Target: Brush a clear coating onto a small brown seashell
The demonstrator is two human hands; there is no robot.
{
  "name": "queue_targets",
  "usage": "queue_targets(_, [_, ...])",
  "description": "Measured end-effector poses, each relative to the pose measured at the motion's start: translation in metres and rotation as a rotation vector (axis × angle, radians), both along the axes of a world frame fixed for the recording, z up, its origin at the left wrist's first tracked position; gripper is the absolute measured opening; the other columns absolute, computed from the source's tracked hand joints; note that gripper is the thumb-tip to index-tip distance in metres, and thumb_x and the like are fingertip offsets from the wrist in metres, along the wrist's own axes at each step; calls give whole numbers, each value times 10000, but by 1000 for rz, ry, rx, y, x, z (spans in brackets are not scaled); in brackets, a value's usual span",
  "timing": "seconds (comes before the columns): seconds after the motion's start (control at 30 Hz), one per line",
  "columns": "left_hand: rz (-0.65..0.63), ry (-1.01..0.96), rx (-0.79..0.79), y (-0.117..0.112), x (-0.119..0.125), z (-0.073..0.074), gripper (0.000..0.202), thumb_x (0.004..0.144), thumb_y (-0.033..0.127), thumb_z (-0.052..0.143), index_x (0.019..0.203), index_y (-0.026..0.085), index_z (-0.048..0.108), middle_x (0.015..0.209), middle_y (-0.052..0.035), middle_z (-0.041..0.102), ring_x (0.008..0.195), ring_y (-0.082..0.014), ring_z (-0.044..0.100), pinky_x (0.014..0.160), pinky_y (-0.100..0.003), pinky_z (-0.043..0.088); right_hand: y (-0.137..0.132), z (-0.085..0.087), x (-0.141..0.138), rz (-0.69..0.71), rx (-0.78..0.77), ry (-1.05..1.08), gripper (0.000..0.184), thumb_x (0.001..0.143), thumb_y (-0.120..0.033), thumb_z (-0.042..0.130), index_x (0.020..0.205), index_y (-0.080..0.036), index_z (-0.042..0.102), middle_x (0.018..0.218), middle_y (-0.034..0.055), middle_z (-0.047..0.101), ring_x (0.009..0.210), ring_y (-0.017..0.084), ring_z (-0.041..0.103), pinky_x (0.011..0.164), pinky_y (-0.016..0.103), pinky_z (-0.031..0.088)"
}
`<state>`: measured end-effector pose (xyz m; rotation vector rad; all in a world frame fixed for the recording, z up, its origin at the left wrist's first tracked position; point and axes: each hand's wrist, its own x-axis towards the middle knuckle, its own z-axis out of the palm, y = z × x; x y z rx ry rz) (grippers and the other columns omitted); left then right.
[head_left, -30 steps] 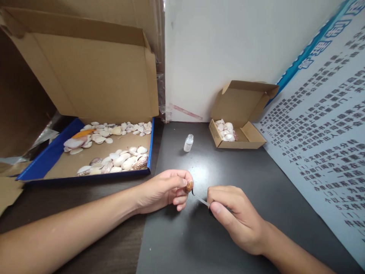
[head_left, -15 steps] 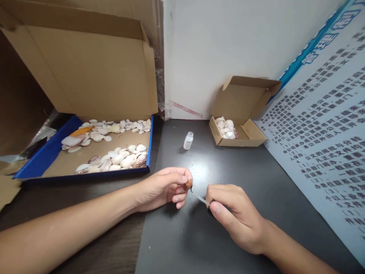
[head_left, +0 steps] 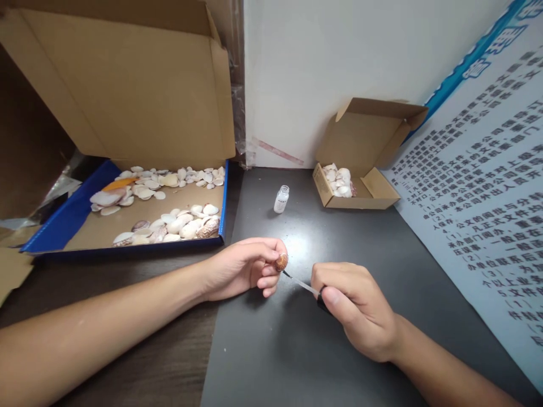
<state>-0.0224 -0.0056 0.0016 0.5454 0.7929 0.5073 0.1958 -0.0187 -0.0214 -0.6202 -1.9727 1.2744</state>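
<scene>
A small brown patterned seashell (head_left: 281, 262) is pinched between the thumb and fingers of my left hand (head_left: 248, 267). My right hand (head_left: 356, 308) is closed around the black cap of a thin applicator brush (head_left: 304, 285). Its clear stem points left, and the dark bristle tip meets or nearly meets the shell's lower edge; I cannot tell whether they touch. Beyond both hands, a small uncapped glass bottle (head_left: 281, 200) with a white label stands upright on the dark grey mat (head_left: 263, 362).
At the left, an open blue and brown cardboard box (head_left: 106, 223) holds many pale shells (head_left: 186, 222). A smaller open cardboard box (head_left: 362, 202) with white shells (head_left: 339, 180) stands at the back right. A printed sheet (head_left: 487, 186) lines the right side, and a white panel (head_left: 331, 56) stands behind.
The view has tilted slightly downward and things sit a little differently in it. The brush has drawn back slightly to the right, exposing more stem; the shell stays in my left hand.
</scene>
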Motion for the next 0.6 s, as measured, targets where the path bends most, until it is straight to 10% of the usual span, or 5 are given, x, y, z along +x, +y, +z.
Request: queue_targets(0.6, [16,-35,-2,0,0,0,96,829,130,539,738,152,519,593,32,441,482,-84,446,559,-252,457,1,2,-1,21,-13,1,341,1006,-298,362,682,-197,383,605,-21,414,541,109,383,537,259,299])
